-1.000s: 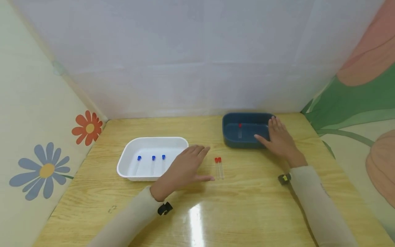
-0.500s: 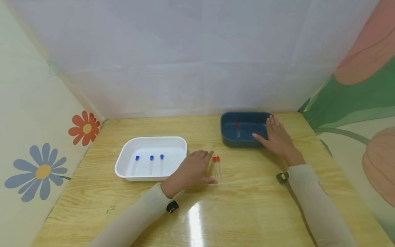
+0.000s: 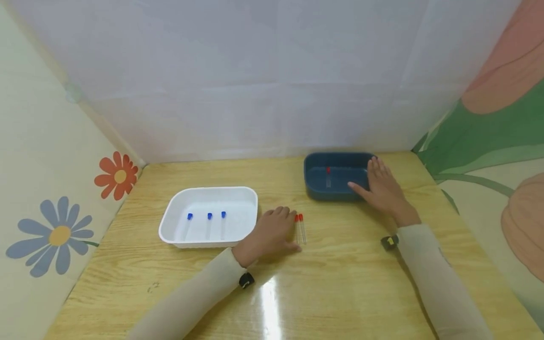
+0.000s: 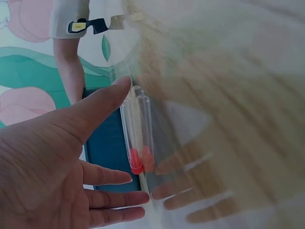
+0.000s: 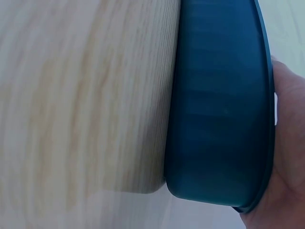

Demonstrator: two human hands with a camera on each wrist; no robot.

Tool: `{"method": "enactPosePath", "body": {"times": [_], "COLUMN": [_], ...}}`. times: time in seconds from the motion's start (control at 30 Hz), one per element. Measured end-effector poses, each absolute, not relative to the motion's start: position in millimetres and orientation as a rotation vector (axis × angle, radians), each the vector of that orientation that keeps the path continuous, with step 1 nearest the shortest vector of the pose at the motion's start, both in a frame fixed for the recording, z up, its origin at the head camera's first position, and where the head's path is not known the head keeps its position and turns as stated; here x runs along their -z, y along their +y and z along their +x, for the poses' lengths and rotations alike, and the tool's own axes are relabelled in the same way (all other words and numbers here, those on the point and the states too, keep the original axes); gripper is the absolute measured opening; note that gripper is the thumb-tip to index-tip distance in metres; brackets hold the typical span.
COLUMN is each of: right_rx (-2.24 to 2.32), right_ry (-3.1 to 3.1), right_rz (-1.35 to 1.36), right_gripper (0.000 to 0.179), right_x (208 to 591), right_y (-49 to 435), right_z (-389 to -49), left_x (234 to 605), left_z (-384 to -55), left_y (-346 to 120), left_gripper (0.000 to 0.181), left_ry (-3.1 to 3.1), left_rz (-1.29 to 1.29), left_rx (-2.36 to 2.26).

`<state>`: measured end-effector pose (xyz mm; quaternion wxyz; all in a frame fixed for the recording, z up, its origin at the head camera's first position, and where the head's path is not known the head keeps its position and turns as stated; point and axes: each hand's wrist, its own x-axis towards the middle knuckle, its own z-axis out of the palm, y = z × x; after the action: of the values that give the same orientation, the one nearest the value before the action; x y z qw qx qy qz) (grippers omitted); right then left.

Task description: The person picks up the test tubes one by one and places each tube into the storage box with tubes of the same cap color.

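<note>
The left hand (image 3: pixel 271 232), spread wide (the right hand (image 3: pixel 385 190) likewise, on the blue tray (image 3: pixel 331 194)), is closer to the red-capped tubes (image 3: pixel 303 228) than before.

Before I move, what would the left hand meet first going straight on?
Probably the nearer red-capped tube, just ahead of the left hand; whether they already touch is unclear.

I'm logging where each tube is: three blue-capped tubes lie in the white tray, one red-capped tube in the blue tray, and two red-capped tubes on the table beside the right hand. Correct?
Not quite: the two red-capped tubes on the table lie beside the left hand, not the right hand, as the head view shows. The rest of your log stands.
</note>
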<state>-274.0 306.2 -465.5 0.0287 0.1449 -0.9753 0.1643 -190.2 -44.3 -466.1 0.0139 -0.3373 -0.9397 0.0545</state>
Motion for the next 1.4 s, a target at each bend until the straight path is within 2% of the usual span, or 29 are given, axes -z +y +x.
{"method": "enactPosePath", "body": {"times": [0.23, 1.4], "right_rx": [-0.507, -0.468], "right_ry": [-3.025, -3.034], "right_rz": [0.448, 0.432], "right_gripper": [0.104, 0.104], "right_x": [461.3, 460.2], "right_y": [304.5, 300.7], "right_z": [-272.0, -270.2], "left_x": [465.2, 461.1], "left_z": [-192.3, -192.7], "left_y": [-40.6, -45.2], "left_gripper": [0.092, 0.089], "left_ry": [-2.94, -2.908], "left_rz": [-1.04, -1.083], "left_rx": [-0.159, -0.082]}}
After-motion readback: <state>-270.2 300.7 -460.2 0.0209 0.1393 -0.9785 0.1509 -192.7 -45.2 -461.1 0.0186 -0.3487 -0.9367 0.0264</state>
